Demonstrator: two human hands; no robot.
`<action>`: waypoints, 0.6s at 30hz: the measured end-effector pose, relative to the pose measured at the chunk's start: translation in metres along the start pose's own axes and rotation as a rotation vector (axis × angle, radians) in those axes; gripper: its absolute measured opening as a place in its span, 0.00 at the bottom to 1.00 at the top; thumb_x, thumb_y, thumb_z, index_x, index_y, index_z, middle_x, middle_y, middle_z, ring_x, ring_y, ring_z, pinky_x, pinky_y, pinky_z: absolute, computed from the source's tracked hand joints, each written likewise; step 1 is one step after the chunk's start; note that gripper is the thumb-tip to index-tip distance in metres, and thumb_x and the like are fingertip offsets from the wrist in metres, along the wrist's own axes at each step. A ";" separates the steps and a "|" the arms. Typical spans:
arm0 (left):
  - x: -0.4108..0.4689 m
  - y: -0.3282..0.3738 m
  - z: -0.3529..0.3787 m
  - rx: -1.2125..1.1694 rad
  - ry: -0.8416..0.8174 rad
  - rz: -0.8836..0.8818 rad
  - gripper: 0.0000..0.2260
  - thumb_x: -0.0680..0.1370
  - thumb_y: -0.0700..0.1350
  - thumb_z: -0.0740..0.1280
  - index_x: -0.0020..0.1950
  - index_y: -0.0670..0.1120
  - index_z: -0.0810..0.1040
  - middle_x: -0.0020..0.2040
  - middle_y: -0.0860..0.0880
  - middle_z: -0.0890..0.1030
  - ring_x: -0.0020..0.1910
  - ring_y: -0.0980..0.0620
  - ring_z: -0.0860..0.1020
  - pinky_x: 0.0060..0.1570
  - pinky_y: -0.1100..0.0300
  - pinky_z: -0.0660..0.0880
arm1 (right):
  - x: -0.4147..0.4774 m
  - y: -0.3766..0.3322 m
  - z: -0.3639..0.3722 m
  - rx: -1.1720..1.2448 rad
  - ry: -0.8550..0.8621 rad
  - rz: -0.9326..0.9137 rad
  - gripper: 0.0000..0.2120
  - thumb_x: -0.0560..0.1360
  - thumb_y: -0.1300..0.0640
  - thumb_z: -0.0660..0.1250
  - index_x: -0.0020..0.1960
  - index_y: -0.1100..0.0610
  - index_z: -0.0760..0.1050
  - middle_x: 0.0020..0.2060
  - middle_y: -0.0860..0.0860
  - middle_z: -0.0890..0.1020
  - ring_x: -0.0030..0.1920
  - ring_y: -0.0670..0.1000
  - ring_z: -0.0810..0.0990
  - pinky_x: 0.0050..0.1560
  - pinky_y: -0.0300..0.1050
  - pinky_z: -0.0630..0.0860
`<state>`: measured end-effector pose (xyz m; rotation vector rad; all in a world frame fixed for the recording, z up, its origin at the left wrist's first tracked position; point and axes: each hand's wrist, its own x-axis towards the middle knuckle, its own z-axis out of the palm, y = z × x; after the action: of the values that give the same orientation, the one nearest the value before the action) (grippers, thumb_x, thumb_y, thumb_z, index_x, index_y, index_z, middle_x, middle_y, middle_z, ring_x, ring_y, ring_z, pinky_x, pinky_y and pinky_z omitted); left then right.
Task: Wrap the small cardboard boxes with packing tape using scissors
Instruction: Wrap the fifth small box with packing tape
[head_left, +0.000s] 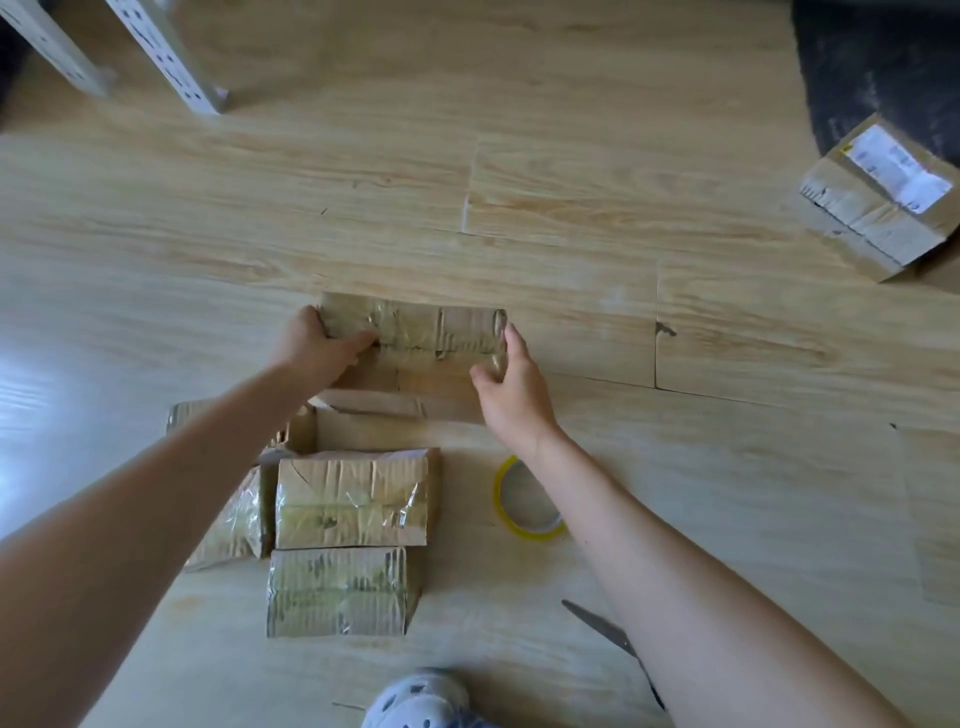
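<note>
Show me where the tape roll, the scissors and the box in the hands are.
tape roll (524, 534), head view, on its yellow rim.
scissors (597, 623), head view, on the blade.
box (431, 332), head view, on its taped top.

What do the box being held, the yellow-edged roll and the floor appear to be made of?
Held box: corrugated cardboard, matte brown with visible ribbing, partly covered by glossy, wrinkled clear tape. Tape roll: seemingly transparent plastic film, yellowish, shiny. Floor: wood-grain planks with seams, probably laminate.

Bright, soft daylight glares off the floor (31, 395) at left; wide-angle bending at edges.
</note>
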<state>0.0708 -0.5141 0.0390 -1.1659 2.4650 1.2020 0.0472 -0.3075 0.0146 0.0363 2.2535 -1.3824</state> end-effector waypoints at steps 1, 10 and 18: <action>0.003 -0.004 -0.001 0.005 -0.002 -0.035 0.23 0.72 0.52 0.74 0.61 0.41 0.73 0.46 0.46 0.79 0.39 0.52 0.76 0.39 0.57 0.74 | 0.000 -0.001 0.004 0.000 -0.034 0.015 0.31 0.80 0.60 0.61 0.79 0.57 0.52 0.77 0.52 0.61 0.74 0.50 0.63 0.58 0.25 0.55; -0.015 0.010 -0.005 0.168 -0.008 -0.008 0.39 0.77 0.50 0.68 0.79 0.47 0.47 0.76 0.44 0.59 0.71 0.41 0.65 0.67 0.45 0.68 | -0.002 -0.021 -0.017 0.017 -0.204 0.035 0.32 0.81 0.60 0.60 0.79 0.51 0.49 0.77 0.51 0.59 0.75 0.50 0.61 0.67 0.36 0.62; -0.095 0.166 -0.009 0.206 -0.236 0.178 0.28 0.81 0.53 0.59 0.79 0.56 0.51 0.79 0.56 0.48 0.76 0.52 0.54 0.67 0.59 0.55 | -0.052 -0.096 -0.145 0.046 -0.053 0.124 0.30 0.81 0.60 0.61 0.79 0.55 0.53 0.77 0.51 0.61 0.74 0.51 0.64 0.69 0.37 0.62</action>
<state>0.0199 -0.4038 0.1874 -0.7211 2.4789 1.0277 0.0103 -0.2200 0.1690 0.1509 2.1379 -1.3539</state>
